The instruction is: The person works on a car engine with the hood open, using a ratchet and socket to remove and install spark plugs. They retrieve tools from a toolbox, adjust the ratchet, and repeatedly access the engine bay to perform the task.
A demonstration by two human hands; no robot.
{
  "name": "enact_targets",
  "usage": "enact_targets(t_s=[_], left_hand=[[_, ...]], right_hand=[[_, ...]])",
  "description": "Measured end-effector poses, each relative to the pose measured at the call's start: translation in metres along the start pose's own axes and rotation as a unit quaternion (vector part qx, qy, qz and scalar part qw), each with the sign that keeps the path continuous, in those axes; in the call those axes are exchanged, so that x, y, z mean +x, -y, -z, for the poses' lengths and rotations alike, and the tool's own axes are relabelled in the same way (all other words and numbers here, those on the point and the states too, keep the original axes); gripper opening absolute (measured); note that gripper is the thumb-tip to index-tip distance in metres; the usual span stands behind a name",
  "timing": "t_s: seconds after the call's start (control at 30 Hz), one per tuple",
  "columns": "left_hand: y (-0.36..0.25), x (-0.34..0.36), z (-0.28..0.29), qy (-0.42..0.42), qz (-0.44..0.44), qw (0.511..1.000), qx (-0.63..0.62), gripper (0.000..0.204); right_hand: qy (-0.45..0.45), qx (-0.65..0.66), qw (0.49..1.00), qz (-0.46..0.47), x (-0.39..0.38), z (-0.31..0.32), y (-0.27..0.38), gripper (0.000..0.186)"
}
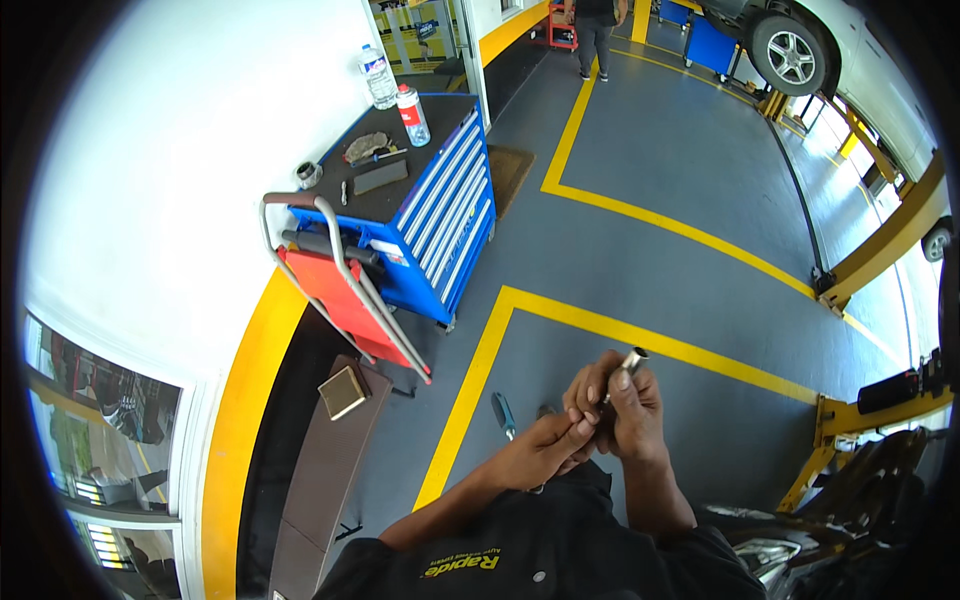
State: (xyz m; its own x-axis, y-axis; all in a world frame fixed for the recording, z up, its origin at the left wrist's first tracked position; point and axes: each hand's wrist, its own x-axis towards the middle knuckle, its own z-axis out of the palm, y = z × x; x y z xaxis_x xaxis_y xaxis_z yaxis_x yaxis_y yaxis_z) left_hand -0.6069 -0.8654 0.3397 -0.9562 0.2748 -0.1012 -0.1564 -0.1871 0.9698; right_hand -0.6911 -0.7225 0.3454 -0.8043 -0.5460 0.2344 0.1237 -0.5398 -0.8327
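Both hands meet in front of my body, fingers closed around a slim metal tool. My right hand (635,415) grips its upper part, where a shiny chrome socket-like end (634,360) pokes out above the thumb. My left hand (568,425) wraps its lower part, fingers pressed against the right hand. Most of the tool is hidden by the fingers, so its full shape cannot be made out. On the floor, left of my hands, lies a hand tool with a teal handle (502,410) and a thin metal tip.
A blue tool cabinet (440,230) carries a clear bottle (378,78), a spray can (412,115) and a rag (367,147). A folded red trolley (345,300) leans beside it. A brown bench (325,490) holds a box (343,393). A raised car (850,60), yellow lift arms (890,235) and a person (595,35) are beyond.
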Motion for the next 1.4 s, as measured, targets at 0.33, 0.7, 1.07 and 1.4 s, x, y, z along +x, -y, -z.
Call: enact_targets(t_s=[0.33,0.7,1.07,1.4], left_hand=[[-0.046,0.114,0.064,-0.132,0.085,0.978,-0.139,0.037],[-0.022,0.222,0.274,-0.417,0.016,0.892,-0.172,0.039],[0.127,0.297,0.502,-0.623,-0.196,0.561,-0.509,0.083],[0.156,0.352,0.529,-0.69,-0.339,0.454,-0.45,0.08]], right_hand=[[-0.003,0.144,0.941,-0.306,0.215,0.028,0.037,0.042],[-0.18,-0.02,0.983,-0.009,0.467,0.108,0.026,0.013],[-0.044,-0.106,0.94,-0.321,0.575,0.173,-0.155,0.02],[0.192,-0.246,0.91,-0.275,0.724,0.156,-0.201,0.029]])
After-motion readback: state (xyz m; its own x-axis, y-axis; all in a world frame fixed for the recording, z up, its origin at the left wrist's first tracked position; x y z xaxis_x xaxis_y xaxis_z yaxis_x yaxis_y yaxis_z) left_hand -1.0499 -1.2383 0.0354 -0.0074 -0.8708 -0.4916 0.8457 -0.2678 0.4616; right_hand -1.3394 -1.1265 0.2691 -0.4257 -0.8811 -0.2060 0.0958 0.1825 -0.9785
